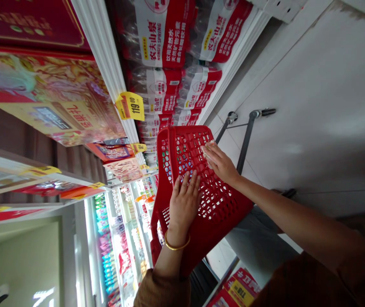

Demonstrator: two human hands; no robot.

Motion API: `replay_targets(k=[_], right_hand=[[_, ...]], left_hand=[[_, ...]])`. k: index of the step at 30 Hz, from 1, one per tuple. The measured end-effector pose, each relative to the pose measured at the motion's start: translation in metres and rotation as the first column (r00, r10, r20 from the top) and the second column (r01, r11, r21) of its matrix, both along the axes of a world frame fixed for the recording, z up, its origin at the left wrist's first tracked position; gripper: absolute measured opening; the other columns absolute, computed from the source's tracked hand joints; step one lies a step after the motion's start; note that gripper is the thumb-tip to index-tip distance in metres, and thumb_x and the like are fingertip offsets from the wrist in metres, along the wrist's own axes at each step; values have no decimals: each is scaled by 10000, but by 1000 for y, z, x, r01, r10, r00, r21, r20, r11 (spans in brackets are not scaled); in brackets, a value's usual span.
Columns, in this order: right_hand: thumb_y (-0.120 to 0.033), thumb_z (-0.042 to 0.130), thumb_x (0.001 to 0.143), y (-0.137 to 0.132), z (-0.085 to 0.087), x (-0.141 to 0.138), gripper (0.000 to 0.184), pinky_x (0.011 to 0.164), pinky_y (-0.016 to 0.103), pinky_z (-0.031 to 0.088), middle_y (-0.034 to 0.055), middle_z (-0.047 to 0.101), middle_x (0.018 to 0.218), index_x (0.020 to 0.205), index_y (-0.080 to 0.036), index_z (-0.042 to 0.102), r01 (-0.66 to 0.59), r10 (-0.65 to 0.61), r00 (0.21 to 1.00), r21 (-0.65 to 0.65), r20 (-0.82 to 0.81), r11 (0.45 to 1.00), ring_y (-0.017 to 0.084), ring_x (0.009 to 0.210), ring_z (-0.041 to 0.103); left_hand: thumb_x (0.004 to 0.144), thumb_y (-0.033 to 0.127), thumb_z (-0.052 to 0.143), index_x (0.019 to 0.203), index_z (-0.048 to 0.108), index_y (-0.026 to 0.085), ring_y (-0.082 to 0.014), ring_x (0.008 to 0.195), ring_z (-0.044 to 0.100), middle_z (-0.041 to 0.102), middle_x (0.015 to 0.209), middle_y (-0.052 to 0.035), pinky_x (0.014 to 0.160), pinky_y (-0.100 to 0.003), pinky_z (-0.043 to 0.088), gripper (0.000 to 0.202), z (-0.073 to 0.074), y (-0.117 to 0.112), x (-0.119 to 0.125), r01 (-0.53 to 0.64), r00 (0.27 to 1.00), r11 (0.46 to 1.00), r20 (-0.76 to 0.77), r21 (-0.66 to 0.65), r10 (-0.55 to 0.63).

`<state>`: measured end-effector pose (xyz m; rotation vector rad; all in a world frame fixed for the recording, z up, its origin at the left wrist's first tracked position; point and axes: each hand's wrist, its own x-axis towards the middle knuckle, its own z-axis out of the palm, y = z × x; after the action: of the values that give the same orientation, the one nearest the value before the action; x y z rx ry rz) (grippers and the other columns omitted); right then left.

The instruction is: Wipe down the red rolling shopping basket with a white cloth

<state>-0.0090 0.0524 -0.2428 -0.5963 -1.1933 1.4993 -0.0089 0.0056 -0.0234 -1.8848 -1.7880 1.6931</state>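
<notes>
Basket [212, 232] stands between person and bottles [172, 38], under both hands: left hand [185, 198] flat on mesh, gripping nothing; right hand [222, 165], nearer wheels [257, 113], holds pale cloth [205, 150] beneath near-straight fingers.

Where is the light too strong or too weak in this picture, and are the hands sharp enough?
Head view: the far shelves look washed out and soft; head view, right: pale sheen on the floor; head view, lower right: brown clothing sinks into shadow; head view, middle: left hand and right hand are clear enough at the red basket.
</notes>
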Motion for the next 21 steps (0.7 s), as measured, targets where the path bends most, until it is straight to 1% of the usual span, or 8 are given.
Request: replay_targets(k=[2, 5, 9, 11, 14, 17, 21], right_hand=[[-218, 334, 1004, -8, 0, 3, 505, 1178, 495, 341, 50, 401, 1519, 1500, -304, 297, -27, 27, 1000, 1, -1, 1000, 214, 1448, 292], [-181, 338, 999, -20, 0, 7, 525, 1177, 505, 339, 54, 400, 1520, 1506, -303, 277, -46, 46, 999, 21, 0, 999, 219, 1448, 290], [-155, 364, 994, -34, -2, 10, 546, 1172, 497, 348, 79, 409, 1512, 1512, -290, 256, -47, 47, 999, 71, -1, 996, 218, 1437, 315], [-153, 381, 991, -41, -2, 13, 541, 1160, 482, 374, 84, 446, 1487, 1505, -286, 276, -50, 50, 999, 86, 4, 995, 216, 1419, 352], [-152, 400, 987, -49, -3, 18, 521, 1151, 474, 392, 78, 484, 1457, 1486, -284, 327, -58, 58, 998, 86, 2, 995, 218, 1403, 380], [-152, 415, 981, -52, -4, 22, 511, 1142, 467, 410, 74, 497, 1446, 1472, -282, 358, -58, 60, 998, 77, -22, 995, 221, 1394, 395], [-166, 425, 978, -47, 0, 27, 529, 1119, 455, 446, 65, 508, 1437, 1482, -297, 336, -19, 21, 999, 51, -42, 998, 219, 1365, 440]], left_hand=[[985, 344, 407, 1465, 373, 227, -249, 1455, 278, 333, 1544, -32, 1212, -499, 225, 495, 0, 0, -1, -6, 1000, 1000, 1, 0, 6], [982, 335, 416, 1462, 380, 223, -256, 1449, 292, 364, 1529, -41, 1211, -504, 225, 494, -1, 0, -2, -6, 1000, 1000, -4, -4, 6], [987, 333, 401, 1450, 403, 206, -263, 1443, 305, 335, 1541, -39, 1207, -508, 235, 480, -1, 0, -4, 1, 1000, 1000, -13, -7, -1], [988, 332, 396, 1440, 421, 195, -268, 1439, 313, 323, 1546, -39, 1204, -513, 241, 472, -1, 0, -5, 1, 1000, 1000, -17, -12, -1], [981, 322, 411, 1423, 449, 185, -269, 1435, 322, 358, 1532, -51, 1203, -520, 243, 464, -1, -1, -5, -9, 1000, 1000, -13, -22, 8], [968, 315, 438, 1393, 491, 184, -270, 1447, 296, 369, 1530, -60, 1205, -526, 239, 448, -1, -1, -5, -10, 1000, 1000, -5, -24, 10], [960, 301, 454, 1331, 558, 184, -273, 1456, 274, 364, 1536, -58, 1209, -516, 235, 403, -1, -1, -4, 0, 1000, 1000, -5, -28, 0]])
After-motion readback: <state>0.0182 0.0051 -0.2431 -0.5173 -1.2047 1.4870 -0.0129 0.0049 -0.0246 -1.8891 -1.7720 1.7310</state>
